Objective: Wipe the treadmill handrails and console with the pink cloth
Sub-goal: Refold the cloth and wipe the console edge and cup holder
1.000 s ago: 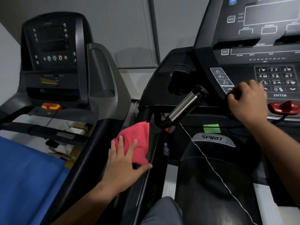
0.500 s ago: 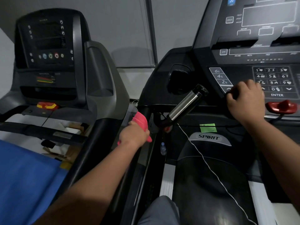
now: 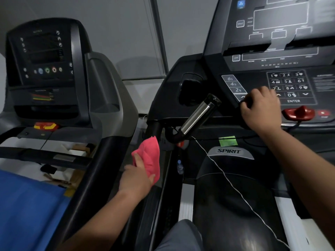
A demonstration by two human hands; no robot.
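Observation:
The pink cloth point(image 3: 149, 156) lies pressed against the black left handrail point(image 3: 159, 192) of the treadmill, under my left hand point(image 3: 136, 178), whose fingers grip its lower part. The handrail slopes up toward the console point(image 3: 282, 57) at the upper right, which carries a keypad and display outlines. A chrome pulse grip point(image 3: 196, 116) sticks out below the console's left side. My right hand point(image 3: 261, 109) is closed around the console's front edge, just below the keypad and left of the red safety key point(image 3: 299, 113).
A second treadmill point(image 3: 50, 73) with its own console stands to the left, its blue deck point(image 3: 27, 205) at lower left. A thin white cord point(image 3: 230, 180) runs across the black motor cover marked SPIRIT point(image 3: 229, 151). A grey wall is behind.
My left hand has slid the pink cloth up the left handrail and then back down it. My right hand has stayed on the console edge.

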